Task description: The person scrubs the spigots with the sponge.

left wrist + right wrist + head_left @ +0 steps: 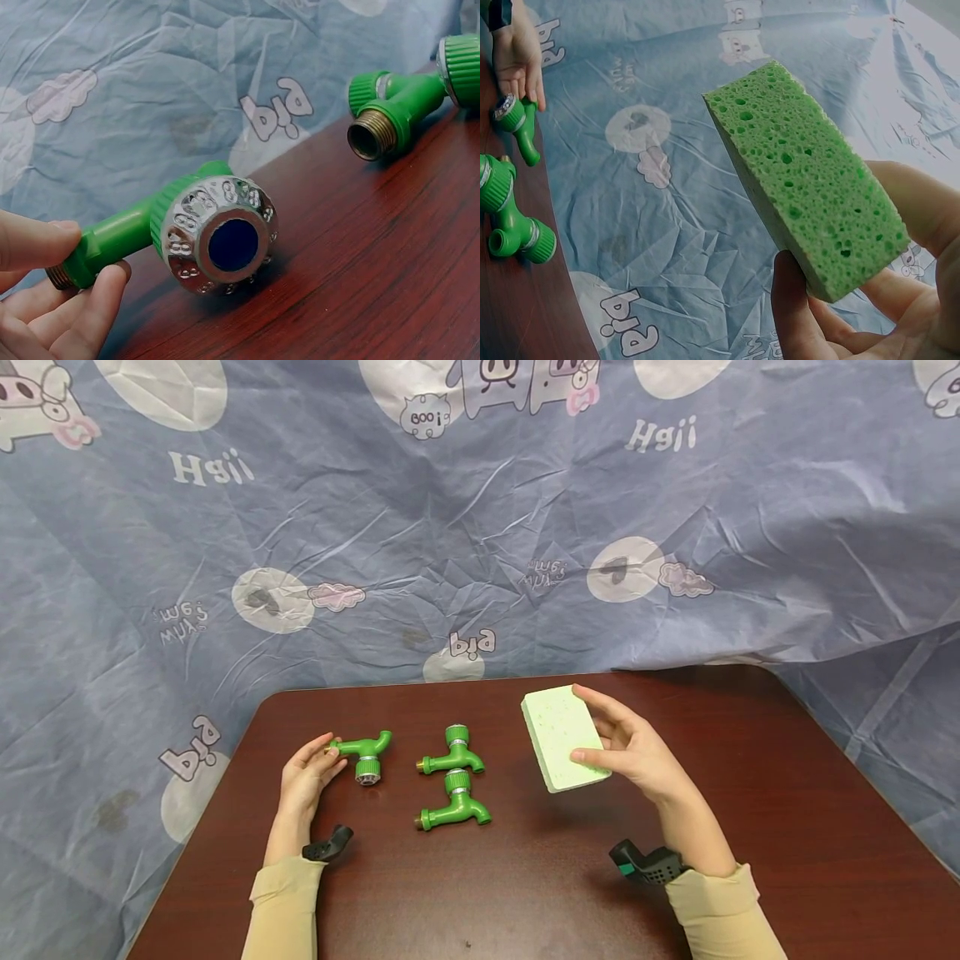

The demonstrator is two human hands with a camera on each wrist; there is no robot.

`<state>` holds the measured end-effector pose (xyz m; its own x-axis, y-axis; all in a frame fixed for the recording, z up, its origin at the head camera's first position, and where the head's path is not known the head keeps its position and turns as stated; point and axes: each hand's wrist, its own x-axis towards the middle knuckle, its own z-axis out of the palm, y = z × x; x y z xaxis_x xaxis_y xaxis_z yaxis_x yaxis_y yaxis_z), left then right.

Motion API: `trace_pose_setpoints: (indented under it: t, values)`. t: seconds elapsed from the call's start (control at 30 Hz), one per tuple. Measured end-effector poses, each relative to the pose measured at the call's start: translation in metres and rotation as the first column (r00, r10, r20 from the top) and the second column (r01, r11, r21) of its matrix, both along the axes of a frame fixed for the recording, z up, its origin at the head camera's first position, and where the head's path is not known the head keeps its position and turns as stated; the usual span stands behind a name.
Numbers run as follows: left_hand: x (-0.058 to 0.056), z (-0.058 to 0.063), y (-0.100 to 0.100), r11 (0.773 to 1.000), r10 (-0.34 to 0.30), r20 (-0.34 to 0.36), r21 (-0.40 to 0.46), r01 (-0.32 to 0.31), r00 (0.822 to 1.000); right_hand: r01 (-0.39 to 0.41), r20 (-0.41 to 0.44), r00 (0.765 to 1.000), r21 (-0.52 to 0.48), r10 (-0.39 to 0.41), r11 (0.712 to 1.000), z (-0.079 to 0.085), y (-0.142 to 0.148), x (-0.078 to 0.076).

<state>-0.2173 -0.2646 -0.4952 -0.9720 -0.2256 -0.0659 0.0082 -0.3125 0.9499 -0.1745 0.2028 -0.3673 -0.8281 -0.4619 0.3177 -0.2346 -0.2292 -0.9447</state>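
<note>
My left hand (303,777) pinches the threaded inlet end of a green faucet (367,748) at the left of the table. In the left wrist view that faucet (124,229) has its silver-rimmed knob with a dark blue centre turned toward the camera. My right hand (637,752) grips a pale green sponge (562,735) by its right edge, above the table. Pores cover the face of the sponge (802,180) in the right wrist view. Two more green faucets lie between the hands, a rear one (454,760) and a front one (454,812), both with brass threads pointing left.
The dark red-brown table (480,893) has its back edge close to a blue-grey printed cloth (450,527) hanging behind it. Each wrist carries a black camera mount, one on the left wrist (327,844) and one on the right wrist (648,863).
</note>
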Motion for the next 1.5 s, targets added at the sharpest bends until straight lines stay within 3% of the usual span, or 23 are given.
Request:
trace_pose_setpoints:
  t: [0.1, 0.2, 0.37, 0.63, 0.8, 0.9, 0.97, 1.1, 1.17, 1.37, 1.5]
  values:
    - [-0.001, 0.000, 0.005, 0.996, 0.037, 0.008, -0.078, -0.036, 0.999, -0.002, -0.003, 1.000, -0.005, 0.002, 1.000, 0.000, 0.001, 0.000]
    - [-0.002, -0.001, 0.011, 0.977, 0.075, -0.010, -0.200, -0.076, 0.997, -0.004, -0.006, 1.000, -0.007, 0.004, 1.000, 0.001, 0.001, -0.001]
    - [-0.003, -0.001, 0.021, 0.909, 0.168, -0.046, -0.379, -0.173, 0.985, -0.004, -0.004, 1.000, -0.010, 0.004, 1.000, 0.001, 0.002, 0.000]
    - [-0.001, -0.006, 0.023, 0.718, 0.340, -0.145, -0.598, -0.356, 0.929, 0.021, 0.006, 1.000, -0.001, -0.021, 1.000, 0.002, 0.003, 0.000]
    - [-0.001, -0.007, 0.022, 0.607, 0.364, -0.180, -0.698, -0.380, 0.914, 0.028, 0.013, 1.000, 0.013, -0.028, 1.000, 0.002, 0.003, -0.001]
    - [-0.001, -0.008, 0.022, 0.568, 0.361, -0.194, -0.730, -0.380, 0.912, 0.030, 0.025, 0.999, 0.016, -0.030, 0.999, 0.002, 0.004, -0.001]
    - [-0.001, -0.008, 0.021, 0.571, 0.358, -0.195, -0.728, -0.379, 0.913, 0.029, 0.027, 0.999, 0.017, -0.029, 0.999, 0.002, 0.004, 0.000]
    - [0.000, -0.007, 0.022, 0.603, 0.348, -0.184, -0.707, -0.370, 0.919, 0.029, 0.022, 0.999, 0.020, -0.030, 0.999, 0.002, 0.004, -0.001]
    - [0.000, -0.006, 0.022, 0.608, 0.353, -0.186, -0.700, -0.376, 0.917, 0.030, 0.016, 0.999, 0.021, -0.030, 0.999, 0.002, 0.004, -0.001]
    - [0.003, 0.000, 0.026, 0.587, 0.380, -0.267, -0.670, -0.454, 0.885, 0.021, 0.010, 1.000, 0.019, -0.021, 1.000, 0.001, 0.004, -0.001]
    - [0.005, 0.010, 0.035, 0.625, 0.345, -0.343, -0.611, -0.487, 0.874, 0.017, 0.007, 1.000, 0.017, -0.017, 1.000, 0.001, 0.004, 0.000]
